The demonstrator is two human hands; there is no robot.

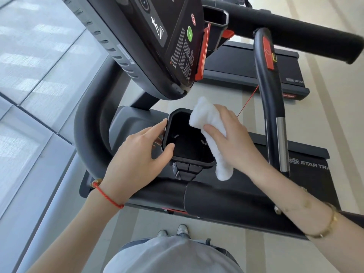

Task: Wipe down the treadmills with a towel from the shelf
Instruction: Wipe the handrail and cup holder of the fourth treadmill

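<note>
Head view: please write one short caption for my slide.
Right hand presses a white towel on the treadmill cup holder; left hand steadies its rim.

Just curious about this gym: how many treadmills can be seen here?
2. The near black treadmill is being wiped at its black cup holder; a second black treadmill stands beyond it. Others may be out of frame.
</note>
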